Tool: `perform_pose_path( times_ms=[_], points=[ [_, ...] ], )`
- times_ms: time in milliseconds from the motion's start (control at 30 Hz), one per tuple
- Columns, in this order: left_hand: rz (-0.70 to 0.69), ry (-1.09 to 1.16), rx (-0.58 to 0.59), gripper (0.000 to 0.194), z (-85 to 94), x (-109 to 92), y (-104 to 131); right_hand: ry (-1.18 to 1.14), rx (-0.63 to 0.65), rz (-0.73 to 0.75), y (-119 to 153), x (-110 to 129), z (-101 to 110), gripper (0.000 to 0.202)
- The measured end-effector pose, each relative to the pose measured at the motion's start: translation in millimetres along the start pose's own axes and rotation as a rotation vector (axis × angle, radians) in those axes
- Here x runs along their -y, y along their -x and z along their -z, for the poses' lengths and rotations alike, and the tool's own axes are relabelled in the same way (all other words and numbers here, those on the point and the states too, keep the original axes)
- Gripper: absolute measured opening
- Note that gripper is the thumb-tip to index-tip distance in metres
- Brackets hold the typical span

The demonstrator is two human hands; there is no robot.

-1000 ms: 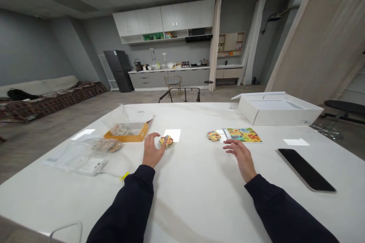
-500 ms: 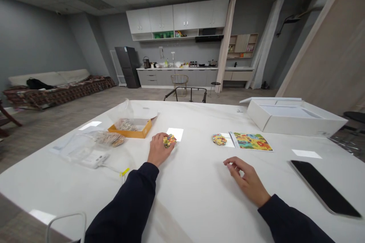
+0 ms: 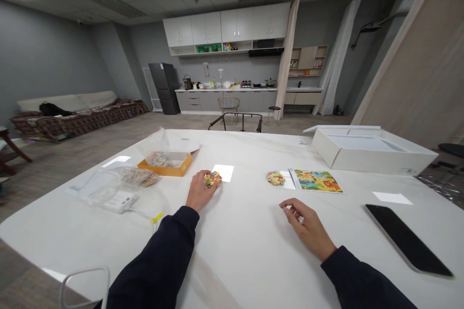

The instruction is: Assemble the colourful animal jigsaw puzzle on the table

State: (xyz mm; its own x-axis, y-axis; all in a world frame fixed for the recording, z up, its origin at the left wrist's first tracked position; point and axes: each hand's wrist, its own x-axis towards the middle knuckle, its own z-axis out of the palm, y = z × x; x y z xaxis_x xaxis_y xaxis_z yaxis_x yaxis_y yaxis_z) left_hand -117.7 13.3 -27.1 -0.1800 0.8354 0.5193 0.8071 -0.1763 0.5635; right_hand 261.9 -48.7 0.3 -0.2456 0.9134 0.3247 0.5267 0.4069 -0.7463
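My left hand [image 3: 200,190] is closed around a round, scalloped cluster of colourful jigsaw puzzle pieces [image 3: 213,179], low over or on the white table; fingers cover its left side. My right hand [image 3: 306,224] hovers near or rests on the tabletop, fingers loosely curled and apart, holding nothing. Ahead of it lies a second round cluster of jigsaw puzzle pieces [image 3: 276,178]. Just right of that cluster is a picture card [image 3: 317,181] with colourful animals.
On the left stand an open orange box [image 3: 174,171] with a bag of pieces [image 3: 159,159], another clear bag of pieces [image 3: 139,176] and a white cabled device [image 3: 121,202]. To the right are a black-screened phone [image 3: 408,239] and a white open box [image 3: 373,149].
The view has shifted slightly. Both hands keep nearly the same pose, and the left hand still holds the puzzle-piece cluster.
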Motion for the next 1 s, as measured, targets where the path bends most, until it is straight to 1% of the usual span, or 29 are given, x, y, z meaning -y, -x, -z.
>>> perform_pose_path(
  times_ms=[67, 133, 167, 233, 267, 333, 400, 467, 500, 533, 567, 633, 700, 767, 833, 867, 933, 967, 1000],
  points=[
    [0.006, 0.029, -0.008, 0.040, 1.1, -1.3, -1.0, -0.005, 0.004, 0.005, -0.2, -1.3, -0.1, 0.031],
    [-0.011, 0.055, -0.042, 0.044, 6.2, -8.9, -1.6, -0.012, 0.009, 0.004, -0.6, -2.5, -0.4, 0.031],
    [-0.044, 0.073, -0.061, 0.045, 9.9, -16.0, -0.9, -0.018, 0.009, -0.002, -0.7, -3.0, -0.7, 0.032],
    [-0.162, 0.141, -0.065, 0.047, 17.3, -37.3, 4.6, -0.045, 0.006, -0.036, -1.1, -3.4, -1.4, 0.033],
    [-0.239, 0.193, -0.030, 0.048, 19.6, -51.2, 9.8, -0.079, 0.002, -0.064, -1.4, -3.2, -1.7, 0.034],
    [-0.367, 0.323, 0.109, 0.058, 19.0, -82.7, 25.0, -0.220, 0.013, -0.133, -2.5, -1.6, -2.4, 0.038],
    [-0.466, 0.440, 0.318, 0.070, 11.6, -114.3, 43.9, -0.446, 0.073, -0.199, -4.3, 0.8, -2.6, 0.046],
    [-0.519, 0.530, 0.482, 0.078, 0.2, -140.8, 61.9, -0.650, 0.172, -0.246, -6.9, 2.1, -2.5, 0.053],
    [-0.533, 0.561, 0.529, 0.081, -5.9, -151.1, 69.1, -0.699, 0.202, -0.264, -8.3, 1.8, -2.5, 0.054],
    [-0.543, 0.575, 0.552, 0.082, -11.8, -159.2, 74.9, -0.713, 0.207, -0.274, -9.7, 0.8, -2.4, 0.055],
    [-0.548, 0.576, 0.551, 0.082, -17.3, -165.3, 79.0, -0.716, 0.180, -0.285, -10.9, -1.0, -2.2, 0.054],
    [-0.533, 0.543, 0.506, 0.081, -26.9, -172.2, 83.1, -0.708, 0.110, -0.325, -12.8, -5.8, -1.7, 0.049],
    [-0.475, 0.502, 0.446, 0.075, -34.4, -174.6, 83.5, -0.691, 0.060, -0.342, -13.6, -10.3, -0.5, 0.046],
    [-0.416, 0.489, 0.410, 0.062, -39.6, -175.7, 82.4, -0.682, 0.049, -0.335, -13.5, -13.1, 2.1, 0.045],
    [-0.396, 0.491, 0.399, 0.045, -42.2, -178.2, 82.1, -0.678, 0.066, -0.325, -13.6, -14.8, 7.8, 0.046],
    [-0.400, 0.494, 0.398, 0.039, -42.7, -180.6, 82.8, -0.676, 0.096, -0.326, -14.0, -16.0, 12.6, 0.047],
    [-0.413, 0.503, 0.398, 0.033, -43.1, -188.1, 87.5, -0.667, 0.169, -0.350, -15.6, -21.3, 27.4, 0.049],
    [-0.425, 0.507, 0.408, 0.033, -43.5, -193.3, 91.7, -0.656, 0.179, -0.373, -16.6, -25.9, 37.3, 0.050],
    [-0.441, 0.510, 0.427, 0.033, -44.3, -199.3, 97.2, -0.642, 0.152, -0.403, -17.3, -31.9, 48.2, 0.052]
  ],
)
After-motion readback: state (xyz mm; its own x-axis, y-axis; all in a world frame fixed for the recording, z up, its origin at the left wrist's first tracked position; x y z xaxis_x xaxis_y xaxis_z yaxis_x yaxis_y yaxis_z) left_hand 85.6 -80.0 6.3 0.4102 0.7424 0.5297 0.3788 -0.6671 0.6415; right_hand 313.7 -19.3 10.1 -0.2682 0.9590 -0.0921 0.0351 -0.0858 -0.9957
